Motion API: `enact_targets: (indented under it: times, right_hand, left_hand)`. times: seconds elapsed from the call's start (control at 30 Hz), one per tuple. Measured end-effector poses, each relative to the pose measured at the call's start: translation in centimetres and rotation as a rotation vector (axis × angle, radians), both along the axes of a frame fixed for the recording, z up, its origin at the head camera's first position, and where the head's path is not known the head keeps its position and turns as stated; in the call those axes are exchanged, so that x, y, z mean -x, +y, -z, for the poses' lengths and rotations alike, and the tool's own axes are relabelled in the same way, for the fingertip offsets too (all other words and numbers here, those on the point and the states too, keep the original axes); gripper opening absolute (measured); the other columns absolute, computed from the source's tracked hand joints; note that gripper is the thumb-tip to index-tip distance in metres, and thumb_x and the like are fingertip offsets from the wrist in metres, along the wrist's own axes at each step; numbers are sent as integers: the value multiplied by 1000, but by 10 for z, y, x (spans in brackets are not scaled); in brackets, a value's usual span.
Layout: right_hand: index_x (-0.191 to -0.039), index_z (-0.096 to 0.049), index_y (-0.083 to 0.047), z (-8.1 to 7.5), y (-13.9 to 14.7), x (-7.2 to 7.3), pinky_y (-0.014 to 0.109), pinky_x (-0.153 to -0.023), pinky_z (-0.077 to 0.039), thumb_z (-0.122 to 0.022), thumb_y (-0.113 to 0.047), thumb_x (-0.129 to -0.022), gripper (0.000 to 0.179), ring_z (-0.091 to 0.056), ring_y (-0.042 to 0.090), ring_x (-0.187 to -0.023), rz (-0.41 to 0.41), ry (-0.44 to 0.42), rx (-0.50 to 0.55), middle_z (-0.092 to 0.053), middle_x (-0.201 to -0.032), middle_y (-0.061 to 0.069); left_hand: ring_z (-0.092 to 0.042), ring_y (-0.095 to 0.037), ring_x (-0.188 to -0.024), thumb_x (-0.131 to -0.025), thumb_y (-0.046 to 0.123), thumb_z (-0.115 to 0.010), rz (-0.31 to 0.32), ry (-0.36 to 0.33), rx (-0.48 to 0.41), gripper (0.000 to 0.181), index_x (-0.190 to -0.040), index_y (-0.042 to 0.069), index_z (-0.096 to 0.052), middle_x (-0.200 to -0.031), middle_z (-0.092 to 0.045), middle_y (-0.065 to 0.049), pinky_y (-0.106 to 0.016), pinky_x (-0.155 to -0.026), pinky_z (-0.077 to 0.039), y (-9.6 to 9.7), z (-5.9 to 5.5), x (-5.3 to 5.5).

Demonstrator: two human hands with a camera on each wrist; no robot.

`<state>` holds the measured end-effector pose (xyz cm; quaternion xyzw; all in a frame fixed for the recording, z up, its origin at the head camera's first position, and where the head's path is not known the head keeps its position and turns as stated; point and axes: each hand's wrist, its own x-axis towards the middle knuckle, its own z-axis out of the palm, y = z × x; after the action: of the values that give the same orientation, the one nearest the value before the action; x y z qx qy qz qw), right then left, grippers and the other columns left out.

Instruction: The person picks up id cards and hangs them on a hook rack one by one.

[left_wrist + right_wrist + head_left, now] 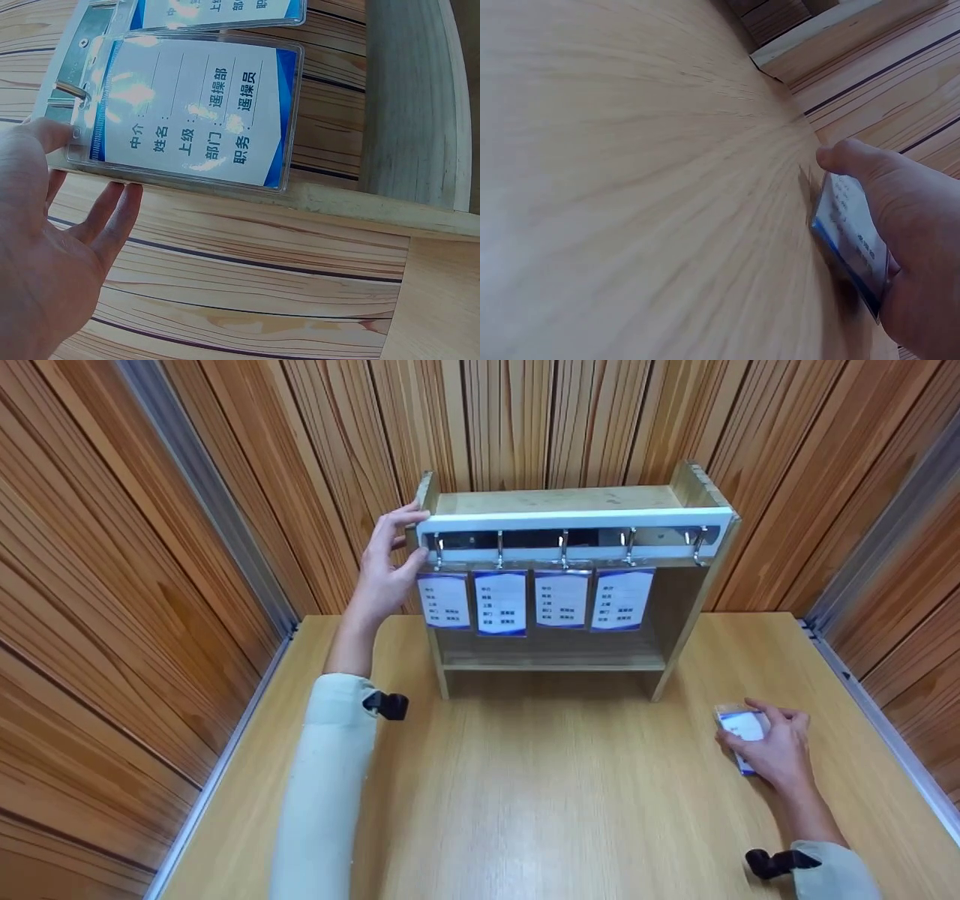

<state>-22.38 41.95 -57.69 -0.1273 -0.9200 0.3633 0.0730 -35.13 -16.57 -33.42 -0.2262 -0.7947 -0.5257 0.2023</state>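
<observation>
A wooden shelf [555, 501] stands at the back of the table, with a white-edged hook rail [577, 519] along its upper front. My left hand [386, 570] grips the rail's left end, thumb in front and fingers at the side. Just right of that thumb hangs a clear-cased ID badge [444, 600], printed side forward, and several badges hang in a row from the hooks. At the table's right, my right hand [780, 750] holds another ID badge [742, 726] by its edges. That badge [851, 232] tilts close to the tabletop in the right wrist view; the palm covers part of it.
The rightmost hook [700, 546] carries no badge. Below the badges runs the shelf's lower board [555, 661]. Wood-panelled walls [510, 427] surround the table [525, 795] at the back and sides, with a metal strip [885, 727] along the right edge.
</observation>
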Motion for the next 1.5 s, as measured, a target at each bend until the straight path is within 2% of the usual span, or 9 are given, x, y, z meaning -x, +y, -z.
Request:
enact_targets:
  times: [0.37, 0.7, 1.03, 1.23, 1.43, 1.5]
  right_hand:
    - [-172, -37, -3, -3, -6, 1, 77, -118, -36, -83, -35, -101, 90, -30, 64, -146, 29, -11, 59, -11, -168, 37]
    - [-168, -42, -7, 0, -27, -1, 79, -119, -36, -89, -28, -96, 88, -32, 63, -145, 10, 70, 51, -16, -162, 34]
    - [-161, -44, -3, -7, -44, -3, 64, -105, -38, -91, -16, -90, 86, -38, 53, -137, -27, 206, 14, -26, -147, 31]
    - [-160, -42, -5, -13, -53, -1, 70, -112, -42, -92, -13, -89, 87, -39, 54, -139, -33, 231, 34, -27, -149, 30]
    - [-158, -43, -6, -19, -63, 3, 61, -108, -42, -92, -11, -88, 85, -41, 50, -140, -22, 275, 41, -30, -146, 28]
    - [-158, -43, -6, -22, -66, 3, 62, -110, -45, -91, -11, -89, 85, -43, 50, -140, -13, 287, 43, -30, -146, 27]
  left_hand:
    - [-40, -28, -168, -112, 7, -62, -1, -12, -2, 42, -153, 13, -60, -180, -45, -5, -54, -137, -37, 1, -1, -1]
    - [-41, -28, -168, -112, 7, -61, -6, -23, -7, 42, -154, 14, -59, -180, -44, -4, -55, -137, -38, -1, 1, -2]
    - [-42, -29, -168, -112, 6, -61, -2, 3, 0, 41, -153, 10, -59, -180, -45, -8, -54, -136, -38, 0, 0, 0]
    - [-41, -29, -168, -112, 7, -61, -4, -1, 0, 41, -153, 12, -59, -180, -46, -7, -55, -136, -39, 1, -1, -1]
    - [-41, -28, -168, -112, 7, -61, -7, -2, 2, 42, -153, 12, -59, -179, -46, -6, -54, -137, -38, 0, -1, -1]
    - [-41, -29, -168, -112, 7, -61, -7, -4, 3, 42, -154, 12, -59, -180, -45, -6, -54, -137, -38, 0, -1, -1]
